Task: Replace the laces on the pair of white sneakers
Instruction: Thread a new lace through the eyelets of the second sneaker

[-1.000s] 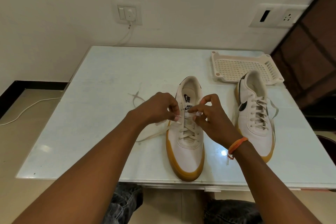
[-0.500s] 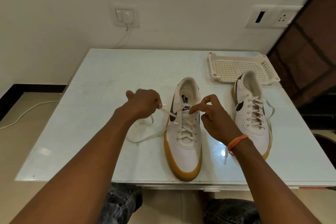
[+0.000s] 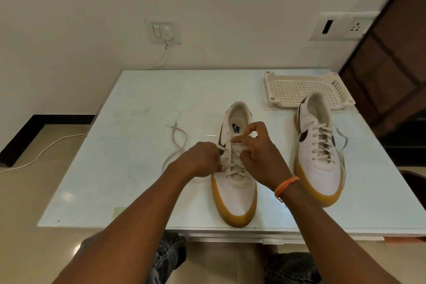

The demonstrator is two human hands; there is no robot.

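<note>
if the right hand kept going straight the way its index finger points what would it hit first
The right hand has its index finger aimed left across the near white gum-soled sneaker. Straight on, it would likely first meet the left hand, which pinches the cream lace at the eyelets; depth is hard to judge.

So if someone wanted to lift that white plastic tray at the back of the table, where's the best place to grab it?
Probably the white plastic tray by its near-left raised rim, fingers coming from the left: that side faces bare table, while the far-side sneaker crowds its near-right corner.
</note>
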